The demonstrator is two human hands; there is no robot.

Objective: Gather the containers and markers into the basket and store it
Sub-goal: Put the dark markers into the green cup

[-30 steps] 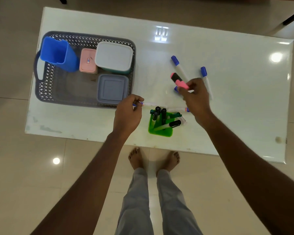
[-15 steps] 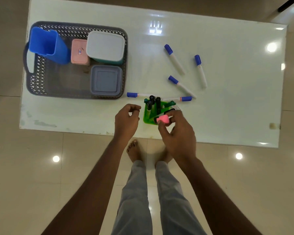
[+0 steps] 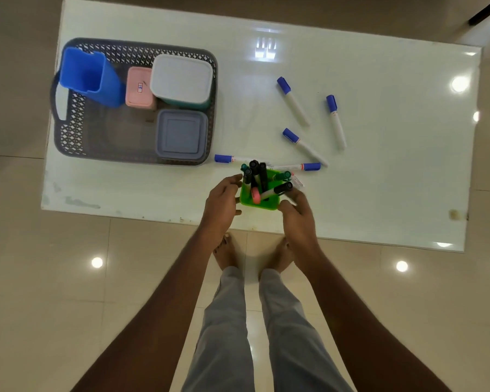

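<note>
The green cup [image 3: 262,203] is found at the near edge of the white table [image 3: 393,179], right in front of the person. It is packed with markers that stick up and lean. Black-capped markers [image 3: 259,171] are seen at the back, a teal-capped marker [image 3: 283,175] at the right, and a pink marker [image 3: 256,196] is tucked low inside.

The cup is flanked by both hands. The right hand [image 3: 297,215] is set at the cup's near right corner. Its thumb is laid on the wall and its fingers are curled round the right side. The left hand [image 3: 222,202] is held by the cup's left side, with its fingers loosely bent and a little spread. Whether the wall is touched cannot be told.

Five blue-capped markers [image 3: 292,100] are left lying flat on the table. Two are found just behind the cup, one to each side. Three more are scattered farther back on the right.

The grey basket [image 3: 68,131] is placed farther back on the left. A blue tub [image 3: 88,77] is stood in its far left corner. A pink box [image 3: 140,87] is set beside the tub. A white-lidded box [image 3: 181,79] is fitted in the far right corner, and a grey box [image 3: 180,134] in the near right one.

Bare feet [image 3: 227,254] are seen on the shiny tiled floor [image 3: 68,278].
</note>
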